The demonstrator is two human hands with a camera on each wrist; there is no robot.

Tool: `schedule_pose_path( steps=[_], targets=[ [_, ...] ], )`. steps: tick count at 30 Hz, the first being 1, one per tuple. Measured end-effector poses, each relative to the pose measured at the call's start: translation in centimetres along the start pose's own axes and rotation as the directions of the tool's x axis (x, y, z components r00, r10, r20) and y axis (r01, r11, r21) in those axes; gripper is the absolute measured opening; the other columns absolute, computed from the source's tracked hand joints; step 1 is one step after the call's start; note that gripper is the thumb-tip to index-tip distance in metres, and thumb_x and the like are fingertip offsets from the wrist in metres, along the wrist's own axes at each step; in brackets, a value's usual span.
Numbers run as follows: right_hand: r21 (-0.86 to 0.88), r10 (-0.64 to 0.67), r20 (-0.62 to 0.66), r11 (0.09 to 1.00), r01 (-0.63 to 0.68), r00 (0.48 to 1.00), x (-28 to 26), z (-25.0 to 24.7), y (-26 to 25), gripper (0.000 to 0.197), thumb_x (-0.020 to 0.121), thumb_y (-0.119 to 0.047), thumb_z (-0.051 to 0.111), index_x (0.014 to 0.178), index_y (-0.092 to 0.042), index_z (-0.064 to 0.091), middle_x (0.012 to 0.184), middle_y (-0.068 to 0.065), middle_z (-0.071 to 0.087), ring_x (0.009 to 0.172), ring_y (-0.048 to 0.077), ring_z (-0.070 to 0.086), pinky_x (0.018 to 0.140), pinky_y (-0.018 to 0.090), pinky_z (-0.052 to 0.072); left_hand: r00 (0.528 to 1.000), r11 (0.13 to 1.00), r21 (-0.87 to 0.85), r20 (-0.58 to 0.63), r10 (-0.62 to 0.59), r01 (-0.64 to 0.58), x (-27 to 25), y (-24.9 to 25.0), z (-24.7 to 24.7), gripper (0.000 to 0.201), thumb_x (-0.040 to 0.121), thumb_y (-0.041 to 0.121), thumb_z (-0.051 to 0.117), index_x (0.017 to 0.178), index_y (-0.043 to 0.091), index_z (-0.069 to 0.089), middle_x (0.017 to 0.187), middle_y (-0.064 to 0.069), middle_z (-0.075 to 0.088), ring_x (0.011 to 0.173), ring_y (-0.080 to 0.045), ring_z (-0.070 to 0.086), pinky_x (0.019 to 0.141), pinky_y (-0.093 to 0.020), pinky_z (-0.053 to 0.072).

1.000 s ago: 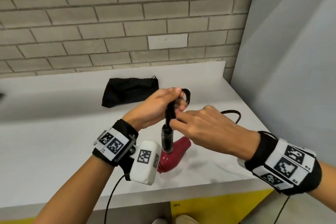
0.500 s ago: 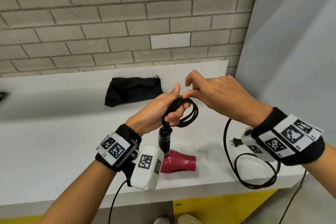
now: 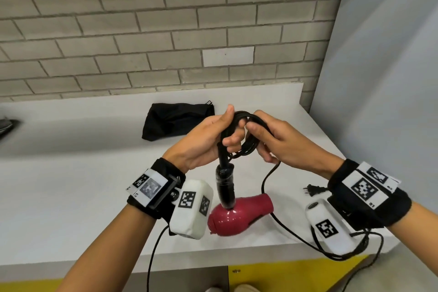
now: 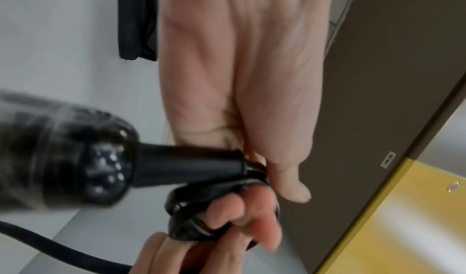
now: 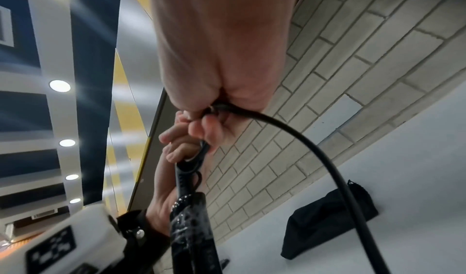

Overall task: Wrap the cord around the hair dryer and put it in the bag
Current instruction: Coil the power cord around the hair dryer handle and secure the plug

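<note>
A red hair dryer [image 3: 239,213] hangs upside down by its black handle [image 3: 224,188] just over the white counter [image 3: 78,187]. My left hand [image 3: 214,136] grips the cord's stiff end above the handle, with several loops of black cord [image 3: 246,142] round its fingers. My right hand [image 3: 272,140] pinches the cord at the loops. The loose cord [image 3: 266,182] runs down past the dryer, over the counter's front edge, and its plug [image 3: 312,190] lies on the counter. The black bag [image 3: 175,121] lies flat behind my hands. In the wrist views the handle [image 4: 75,156] and cord [image 5: 315,148] show close up.
A brick wall [image 3: 166,31] stands behind the counter and a grey panel [image 3: 379,78] closes the right side. Yellow cabinet fronts [image 3: 296,277] lie below the counter's front edge. A dark object [image 3: 6,124] sits at the far left edge.
My right hand has come back to the left hand from up and to the right, laying another loop of cord on the bundle. The slack hanging over the counter's edge has shortened.
</note>
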State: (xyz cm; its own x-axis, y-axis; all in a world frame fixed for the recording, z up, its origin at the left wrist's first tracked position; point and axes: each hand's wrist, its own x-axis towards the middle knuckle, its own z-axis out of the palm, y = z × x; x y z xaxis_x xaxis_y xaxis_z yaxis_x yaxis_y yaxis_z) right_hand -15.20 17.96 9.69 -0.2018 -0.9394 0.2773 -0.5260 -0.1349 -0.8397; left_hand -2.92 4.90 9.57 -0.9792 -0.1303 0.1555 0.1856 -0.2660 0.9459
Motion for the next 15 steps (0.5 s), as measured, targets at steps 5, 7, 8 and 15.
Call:
schedule_pose_path(
  steps=[5,7,8,15],
  targets=[
    [0.124,0.062,-0.057,0.991,-0.054,0.996,0.3,0.1,-0.6,0.025,0.099,-0.034,0.035,0.095,-0.011,0.044,0.08,0.02,0.057,0.048,0.028,0.055,0.044,0.03,0.047,0.992,0.982,0.142,-0.025,0.127,-0.122,-0.8,-1.7,-0.5,0.031,0.085,0.046,0.052,0.067,0.023,0.063,0.088,0.011,0.066,0.088,-0.008,0.06,0.088,-0.022,0.046],
    [0.079,0.084,-0.074,0.994,-0.078,0.994,0.5,0.0,-0.6,0.022,0.1,-0.032,0.034,0.095,-0.013,0.043,0.078,0.015,0.06,0.05,0.034,0.058,0.047,0.032,0.049,0.989,0.982,0.144,-0.069,0.132,-0.121,-0.7,-1.9,-0.4,0.034,0.087,0.045,0.045,0.064,0.025,0.06,0.082,0.009,0.066,0.087,-0.009,0.06,0.088,-0.022,0.044],
    [0.035,0.089,-0.078,0.996,-0.086,0.993,0.5,0.0,-0.5,0.022,0.1,-0.033,0.034,0.096,-0.012,0.042,0.079,0.018,0.062,0.051,0.037,0.059,0.049,0.033,0.05,0.989,0.982,0.142,-0.071,0.133,-0.122,-0.7,-1.8,-0.4,0.034,0.088,0.042,0.043,0.064,0.025,0.06,0.079,0.008,0.066,0.085,-0.009,0.06,0.086,-0.022,0.044],
    [-0.246,0.137,-0.161,0.954,-0.174,0.977,0.3,1.0,-0.1,0.021,0.101,-0.031,0.03,0.096,-0.012,0.038,0.055,0.005,0.056,0.03,0.009,0.046,0.037,0.025,0.041,0.978,0.981,0.133,-0.131,0.161,-0.144,0.1,-2.0,-0.8,0.024,0.096,0.02,0.037,0.083,0.012,0.056,0.064,0.005,0.062,0.088,-0.013,0.062,0.084,-0.022,0.046]
  ],
)
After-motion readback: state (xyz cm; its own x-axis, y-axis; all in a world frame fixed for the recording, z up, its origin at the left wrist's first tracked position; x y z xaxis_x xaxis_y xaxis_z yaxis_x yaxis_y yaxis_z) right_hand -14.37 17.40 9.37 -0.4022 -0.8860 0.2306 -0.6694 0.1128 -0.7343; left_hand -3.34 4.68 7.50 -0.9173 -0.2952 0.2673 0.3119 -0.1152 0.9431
